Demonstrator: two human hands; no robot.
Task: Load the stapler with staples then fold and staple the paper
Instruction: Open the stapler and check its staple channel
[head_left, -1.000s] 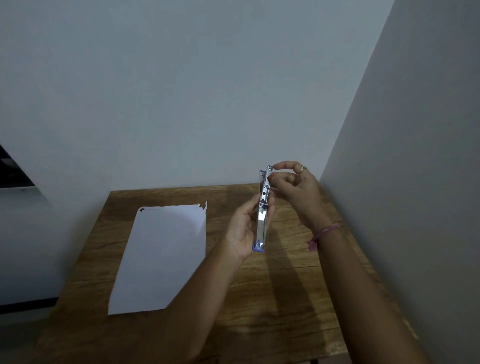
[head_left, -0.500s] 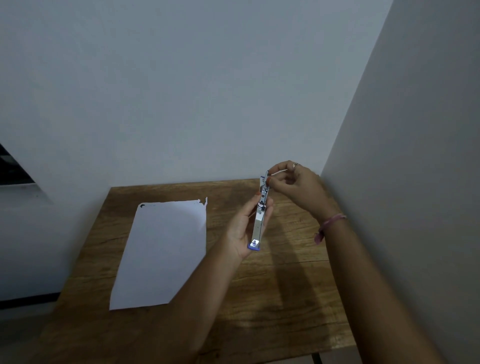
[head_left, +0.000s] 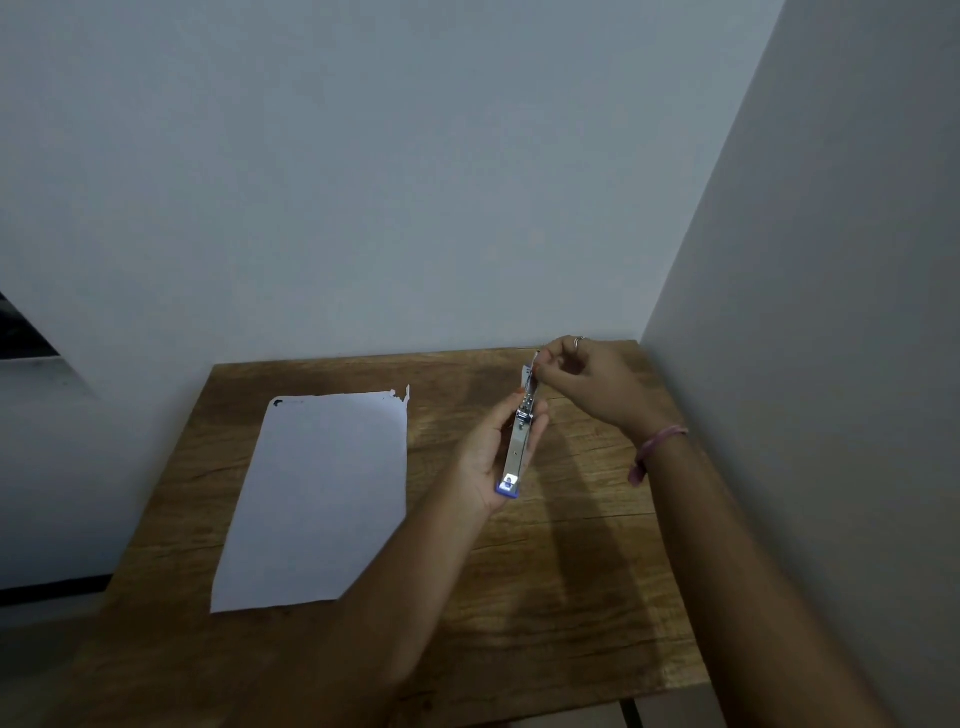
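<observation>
1. The scene is dimly and evenly lit, with a cool grey cast.
2. Soft arm shadows are thrown across the table (head_left: 571, 597).
3. Straight wall lines are bent near the edges.

The paper (head_left: 317, 493) lies flat on the left half of the desk (head_left: 571, 597), while the stapler (head_left: 521, 439) is held above the desk's right half, right of the paper, near the corner of the walls.

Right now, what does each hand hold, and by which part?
Left hand grips the stapler round its middle; right hand pinches something small at its far end.
</observation>
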